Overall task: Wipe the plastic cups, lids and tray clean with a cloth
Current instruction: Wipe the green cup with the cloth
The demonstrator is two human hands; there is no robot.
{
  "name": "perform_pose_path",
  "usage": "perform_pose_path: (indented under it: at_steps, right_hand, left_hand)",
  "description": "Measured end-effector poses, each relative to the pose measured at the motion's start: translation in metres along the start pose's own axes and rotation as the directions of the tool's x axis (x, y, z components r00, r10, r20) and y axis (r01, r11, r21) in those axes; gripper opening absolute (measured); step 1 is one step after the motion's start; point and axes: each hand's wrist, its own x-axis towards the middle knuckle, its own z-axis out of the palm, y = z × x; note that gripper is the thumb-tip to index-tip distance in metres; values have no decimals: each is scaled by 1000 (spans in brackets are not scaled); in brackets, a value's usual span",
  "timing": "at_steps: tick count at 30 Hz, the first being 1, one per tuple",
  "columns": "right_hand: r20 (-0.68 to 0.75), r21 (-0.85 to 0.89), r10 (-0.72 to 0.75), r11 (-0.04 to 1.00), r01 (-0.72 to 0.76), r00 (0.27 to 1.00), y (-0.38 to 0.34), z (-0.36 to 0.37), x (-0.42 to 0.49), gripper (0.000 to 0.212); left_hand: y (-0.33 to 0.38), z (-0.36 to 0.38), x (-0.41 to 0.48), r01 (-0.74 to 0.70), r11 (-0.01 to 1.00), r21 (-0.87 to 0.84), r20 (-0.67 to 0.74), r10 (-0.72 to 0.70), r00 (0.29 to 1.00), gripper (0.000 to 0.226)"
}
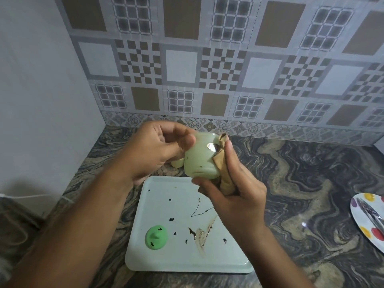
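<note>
From my seat, the biggest thing in view is the marbled countertop [301, 183], backed by a patterned tile wall [207, 59] at twelve o'clock. On the counter at six o'clock lies the pale tray [166, 256], smeared and spotted with dark brown marks, and a green lid [156, 238] sits on it toward seven o'clock, speckled with the same dark stuff. A spotted plate [361, 221] pokes in at three o'clock, well apart from the tray. Above the tray's far edge I see both hands working one pale green cup [200, 161]. The left hand [158, 150] grips the cup's rim end, fingers [178, 142] curled loosely around it. The right hand [234, 192] holds a tan cloth [223, 169] clamped between thumb and fingers and pressed against the cup's side at three o'clock. Another pale piece [177, 163] peeks out just under the left hand; I cannot tell what it is.
</note>
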Motion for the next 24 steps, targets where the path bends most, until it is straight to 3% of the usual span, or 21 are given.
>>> perform_pose_path:
  at_steps: [5,8,14,20,24]
  right_hand:
    - [-86,-49,-91,995,87,992,-2,1,3,68]
    - [-146,24,-89,995,93,985,0,-3,6,68]
    - [-128,-119,-178,979,163,976,-8,5,4,56]
    - [-215,-67,-157,987,145,964,-6,3,7,58]
    - [-154,-114,-196,977,179,968,-7,7,6,53]
  left_hand:
    - [9,10,-3,-107,990,96,-7,109,994,26]
    - [11,5,-4,-50,999,-5,71,51,996,33]
    - [12,6,-1,-75,997,11,8,74,997,28]
    - [15,6,-2,-80,996,-40,60,83,995,28]
    - [12,8,-1,-143,987,74,-7,144,990,21]
